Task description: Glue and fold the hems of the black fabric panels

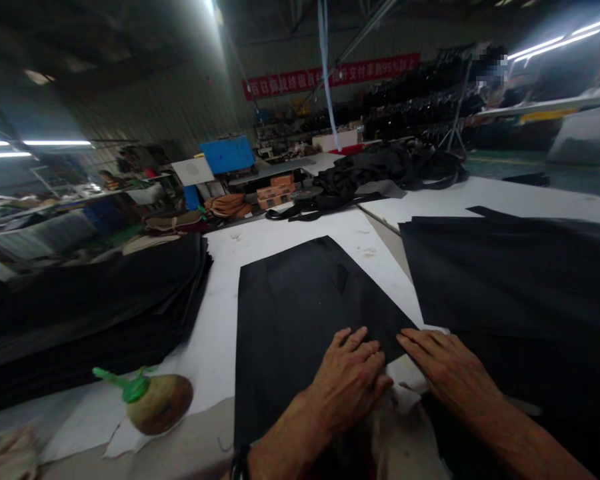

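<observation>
Left of the black sheet [290,320], a thick black stack [105,293] shows uneven, layered edges; nearer to me, also left of the sheet, sits a round-bellied brown container [163,403] with a green spout. A band of white tabletop [215,313], giving side room, separates both from the sheet's straight left edge. The sheet itself, smooth and flat, lies before me, more tabletop showing beyond its slanting far edge. My left hand [353,373] rests on its near right part, fingers loosely spread and slightly bent. Beside the sheet's right edge, between my hands, is a small white piece [405,371]. My right hand [447,360] lays straightened fingers at the sheet's right corner; whether its hidden thumb pinches, I cannot tell. Right of the sheet, past a narrowing white wedge, lies a broad dark pile [510,267]
</observation>
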Motion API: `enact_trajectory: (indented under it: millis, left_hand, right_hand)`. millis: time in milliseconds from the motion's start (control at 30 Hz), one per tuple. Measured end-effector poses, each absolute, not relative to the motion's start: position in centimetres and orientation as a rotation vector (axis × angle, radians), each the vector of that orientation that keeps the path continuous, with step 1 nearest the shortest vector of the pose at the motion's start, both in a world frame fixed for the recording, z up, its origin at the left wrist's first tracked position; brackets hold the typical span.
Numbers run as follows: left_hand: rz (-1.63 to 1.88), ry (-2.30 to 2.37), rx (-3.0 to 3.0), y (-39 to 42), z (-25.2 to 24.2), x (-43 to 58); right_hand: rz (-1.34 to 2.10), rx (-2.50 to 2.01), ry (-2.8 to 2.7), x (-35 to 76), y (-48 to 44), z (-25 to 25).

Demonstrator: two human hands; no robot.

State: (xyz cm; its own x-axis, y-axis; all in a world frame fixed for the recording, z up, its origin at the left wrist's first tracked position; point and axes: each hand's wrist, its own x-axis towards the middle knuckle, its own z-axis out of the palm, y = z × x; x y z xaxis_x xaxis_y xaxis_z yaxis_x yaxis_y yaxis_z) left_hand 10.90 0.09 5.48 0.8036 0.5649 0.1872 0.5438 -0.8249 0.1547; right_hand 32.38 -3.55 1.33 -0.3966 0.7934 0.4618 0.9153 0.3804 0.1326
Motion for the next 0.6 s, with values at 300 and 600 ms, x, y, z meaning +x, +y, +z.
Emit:
enact_trajectory:
  millis: [300, 600]
  left_hand:
    - [0.391, 0.873, 2.839, 0.5, 5.6, 11.4]
    - [0.710, 1.693, 2.143, 0.8, 6.2, 0.7]
  right_hand:
    - [-0.363, -1.504, -2.195, 35.8, -0.6, 1.0]
    - [-0.042, -1.762, -2.020, 34.5, 2.0, 0.8]
